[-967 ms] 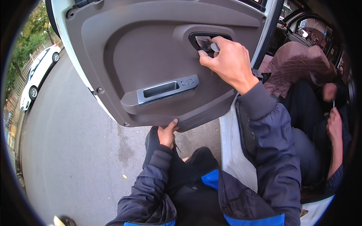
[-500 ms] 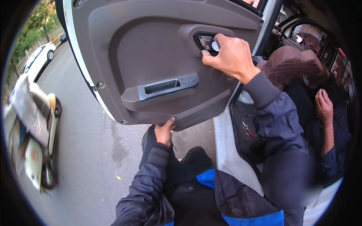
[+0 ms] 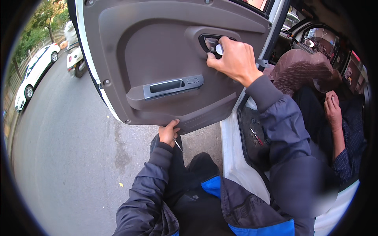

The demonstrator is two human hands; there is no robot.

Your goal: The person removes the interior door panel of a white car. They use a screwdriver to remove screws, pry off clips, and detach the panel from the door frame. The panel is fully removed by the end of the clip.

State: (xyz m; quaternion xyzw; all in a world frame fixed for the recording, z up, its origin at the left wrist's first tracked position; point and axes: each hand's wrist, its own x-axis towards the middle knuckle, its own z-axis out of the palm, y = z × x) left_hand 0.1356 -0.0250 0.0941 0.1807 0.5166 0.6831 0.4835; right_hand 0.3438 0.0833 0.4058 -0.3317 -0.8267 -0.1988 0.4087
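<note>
A brown door panel (image 3: 157, 51) fills the upper middle, on an open white vehicle door. At its upper right my right hand (image 3: 236, 61) is closed around the inside door handle (image 3: 211, 43), thumb and forefinger on its dark surround. A small pale round piece (image 3: 219, 49) shows between those fingers; what it belongs to I cannot make out. My left hand (image 3: 168, 133) is at the panel's lower edge, thumb against it. A thin metal shaft (image 3: 178, 145) sticks out from the curled fingers, its grip hidden. Between the hands lies the grey armrest pull (image 3: 173, 87).
On the footwell mat lies a red-handled tool (image 3: 258, 138) beside small dark items. Another person's hand (image 3: 332, 110) rests at the right, near a brown quilted seat (image 3: 305, 70). A scooter (image 3: 75, 59) and a white car (image 3: 37, 74) are on the road at left.
The scooter has travelled up the road, away from me. The thin shaft in my left hand shows more plainly. My right hand stays at the handle; the view has shifted slightly.
</note>
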